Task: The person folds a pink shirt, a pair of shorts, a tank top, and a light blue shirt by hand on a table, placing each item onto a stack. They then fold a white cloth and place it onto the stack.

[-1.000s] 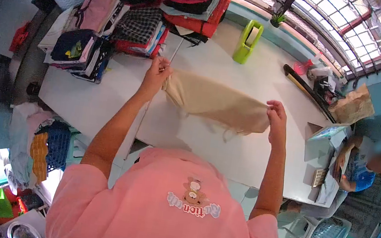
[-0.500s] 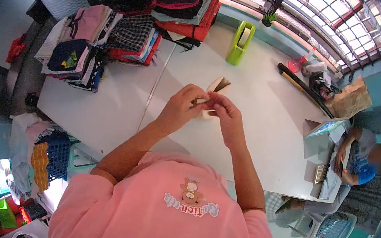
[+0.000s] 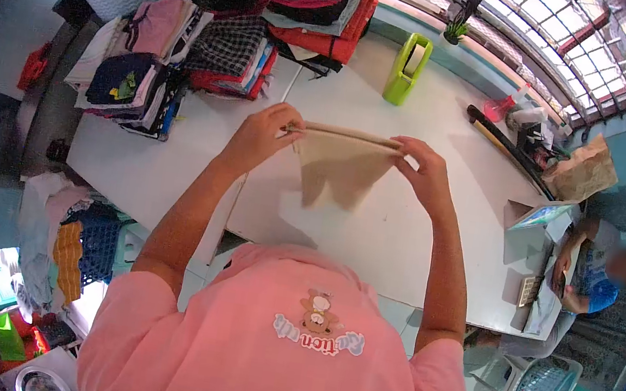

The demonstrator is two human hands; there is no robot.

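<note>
A beige piece of cloth [image 3: 343,166] is stretched between my two hands above the white table; it looks like a small garment, though its exact kind does not show. My left hand [image 3: 267,131] pinches the left end of its top edge. At the opposite end, my right hand [image 3: 422,167] grips the same edge between thumb and fingers. The top edge runs nearly straight, and the lower part hangs down in a narrowing shape. Both hands are closed on the fabric.
Stacks of folded clothes [image 3: 226,47] fill the table's far left. A green tape dispenser [image 3: 403,76] stands at the back. Toward the right are a long black roll [image 3: 504,146], a paper bag [image 3: 585,170], a tablet [image 3: 541,215] and a seated person [image 3: 598,272]. A white table [image 3: 418,246] lies below.
My hands have moved apart, left hand to the left and right hand to the right. The beige cloth, bunched between them before, is now spread out and hanging. The view has shifted slightly.
</note>
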